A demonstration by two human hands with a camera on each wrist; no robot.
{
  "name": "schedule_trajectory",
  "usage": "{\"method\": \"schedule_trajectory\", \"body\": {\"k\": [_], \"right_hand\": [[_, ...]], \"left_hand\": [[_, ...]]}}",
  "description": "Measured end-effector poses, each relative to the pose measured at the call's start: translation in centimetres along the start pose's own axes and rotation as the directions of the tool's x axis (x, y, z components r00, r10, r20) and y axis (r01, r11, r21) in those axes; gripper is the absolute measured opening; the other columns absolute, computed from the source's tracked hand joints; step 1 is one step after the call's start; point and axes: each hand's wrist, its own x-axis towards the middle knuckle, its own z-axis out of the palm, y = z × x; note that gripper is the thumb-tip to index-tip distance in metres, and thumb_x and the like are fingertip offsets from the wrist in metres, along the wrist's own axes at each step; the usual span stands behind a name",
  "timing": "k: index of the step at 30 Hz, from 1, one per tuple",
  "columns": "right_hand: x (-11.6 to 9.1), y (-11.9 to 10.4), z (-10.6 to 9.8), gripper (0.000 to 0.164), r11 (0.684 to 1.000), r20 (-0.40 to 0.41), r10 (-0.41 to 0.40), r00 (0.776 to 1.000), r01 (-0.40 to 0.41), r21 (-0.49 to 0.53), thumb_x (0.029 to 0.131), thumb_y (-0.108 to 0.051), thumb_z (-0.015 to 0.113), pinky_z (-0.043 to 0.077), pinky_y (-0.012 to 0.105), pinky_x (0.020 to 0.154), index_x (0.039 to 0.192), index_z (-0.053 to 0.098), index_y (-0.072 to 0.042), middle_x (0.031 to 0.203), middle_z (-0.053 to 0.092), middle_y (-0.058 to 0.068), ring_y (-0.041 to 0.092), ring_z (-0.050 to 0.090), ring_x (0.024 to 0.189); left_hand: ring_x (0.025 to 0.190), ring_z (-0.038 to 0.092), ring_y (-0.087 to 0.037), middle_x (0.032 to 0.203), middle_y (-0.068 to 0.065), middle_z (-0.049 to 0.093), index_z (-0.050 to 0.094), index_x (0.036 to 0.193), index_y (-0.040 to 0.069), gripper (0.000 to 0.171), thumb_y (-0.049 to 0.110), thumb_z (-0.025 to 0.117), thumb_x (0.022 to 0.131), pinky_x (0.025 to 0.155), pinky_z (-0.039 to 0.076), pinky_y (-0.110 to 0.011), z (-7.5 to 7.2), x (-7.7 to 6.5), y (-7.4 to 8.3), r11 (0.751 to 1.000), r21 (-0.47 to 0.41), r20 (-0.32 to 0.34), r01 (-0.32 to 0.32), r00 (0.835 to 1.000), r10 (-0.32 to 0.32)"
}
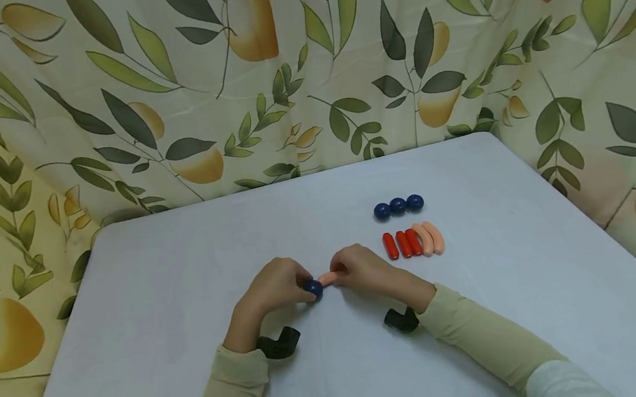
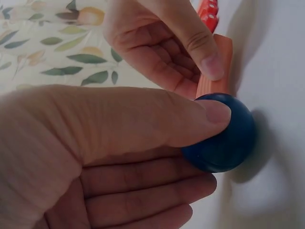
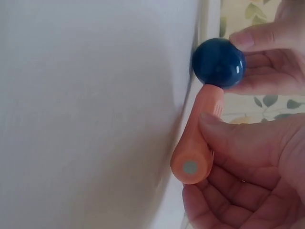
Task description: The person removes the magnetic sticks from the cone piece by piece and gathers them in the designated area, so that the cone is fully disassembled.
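Between the thumb and fingers of my left hand (image 1: 278, 284) is a dark blue ball (image 2: 228, 138). My right hand (image 1: 363, 267) pinches a peach magnetic rod (image 3: 193, 138), thumb along its side. The rod's near end is wider and shows a round grey disc in the right wrist view. Its far end meets the ball, so the two form one line between my hands. Both pieces are held close over the white table (image 1: 186, 270).
To the right and farther back lie several red rods (image 1: 391, 246) beside two curved peach rods (image 1: 436, 238). Behind them three blue balls (image 1: 398, 206) stand in a row. A leaf-and-fruit patterned cloth (image 1: 296, 97) hangs around the table's back and sides.
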Motion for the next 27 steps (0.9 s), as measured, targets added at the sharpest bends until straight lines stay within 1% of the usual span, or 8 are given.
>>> {"method": "schedule_trajectory", "body": {"k": [3,7,10,13,19,21,24,27], "right_hand": [[-0.3,0.1,-0.3,0.022,1.000,0.001,0.003,1.000,-0.003,0.014,0.081,-0.027,0.071,0.044,0.023,0.058,0.079,0.069,-0.004,0.067,0.059,-0.006,0.010,0.050,0.062],[-0.5,0.3,-0.5,0.023,1.000,-0.001,0.008,1.000,-0.008,0.015,0.080,-0.027,0.071,0.044,0.023,0.059,0.079,0.069,-0.005,0.067,0.059,-0.006,0.010,0.050,0.063],[-0.5,0.5,-0.3,0.022,1.000,-0.009,0.003,1.000,-0.003,0.015,0.080,-0.027,0.071,0.044,0.024,0.058,0.078,0.069,-0.005,0.067,0.059,-0.006,0.010,0.050,0.062],[-0.5,0.7,-0.2,0.026,1.000,-0.009,-0.005,1.000,0.006,0.015,0.080,-0.031,0.070,0.043,0.024,0.056,0.076,0.069,-0.005,0.064,0.058,-0.006,0.010,0.049,0.060],[-1.1,1.7,-1.4,0.025,0.996,-0.097,0.081,0.992,-0.083,-0.019,0.081,-0.031,0.070,0.038,0.025,0.052,0.073,0.068,-0.008,0.059,0.050,-0.005,0.012,0.046,0.058],[-1.4,2.0,-2.0,0.024,0.995,-0.121,0.095,0.988,-0.099,-0.023,0.081,-0.030,0.071,0.039,0.025,0.052,0.075,0.069,-0.007,0.060,0.052,-0.005,0.013,0.047,0.059],[-1.9,2.3,-2.7,0.028,0.993,-0.143,0.114,0.983,-0.118,-0.016,0.081,-0.034,0.070,0.043,0.026,0.056,0.082,0.071,-0.005,0.068,0.058,-0.004,0.013,0.051,0.064],[-2.4,2.7,-3.3,0.032,0.985,-0.180,0.171,0.969,-0.175,-0.002,0.081,-0.038,0.069,0.044,0.027,0.059,0.083,0.071,-0.006,0.072,0.061,-0.003,0.013,0.053,0.066]], "left_hand": [[0.054,0.047,-0.007,0.062,0.011,0.059,0.075,0.086,0.008,0.016,0.014,0.077,0.070,0.051,0.040,-0.022,0.1,0.2,0.4,1.000,0.012,0.004,-0.009,1.000,0.009],[0.056,0.047,-0.007,0.061,0.011,0.059,0.075,0.084,0.009,0.016,0.015,0.078,0.070,0.052,0.039,-0.023,0.3,0.5,0.8,1.000,0.027,0.009,-0.001,1.000,0.000],[0.056,0.047,-0.007,0.061,0.012,0.058,0.075,0.085,0.010,0.017,0.016,0.078,0.069,0.052,0.039,-0.022,0.4,0.5,0.7,0.999,0.043,0.008,0.011,1.000,-0.012],[0.057,0.048,-0.006,0.062,0.012,0.059,0.075,0.085,0.010,0.018,0.017,0.078,0.069,0.053,0.041,-0.022,0.5,0.5,0.7,0.999,0.054,0.008,0.004,1.000,-0.005],[0.064,0.052,-0.007,0.071,0.007,0.064,0.074,0.088,0.006,0.025,0.018,0.080,0.067,0.059,0.045,-0.024,0.5,0.3,0.5,0.998,0.056,0.026,0.001,1.000,-0.002],[0.064,0.053,-0.007,0.072,0.007,0.064,0.074,0.089,0.007,0.025,0.017,0.080,0.068,0.060,0.045,-0.024,0.5,0.3,0.5,0.999,0.048,0.022,0.013,1.000,-0.014],[0.063,0.052,-0.008,0.070,0.007,0.063,0.074,0.089,0.006,0.024,0.017,0.079,0.069,0.058,0.045,-0.024,0.6,0.6,0.6,1.000,0.022,0.010,0.022,1.000,-0.022],[0.064,0.053,-0.008,0.072,0.006,0.063,0.073,0.091,0.006,0.024,0.017,0.078,0.070,0.058,0.045,-0.024,0.8,1.3,1.0,0.999,-0.006,-0.006,0.043,0.999,-0.043]]}}
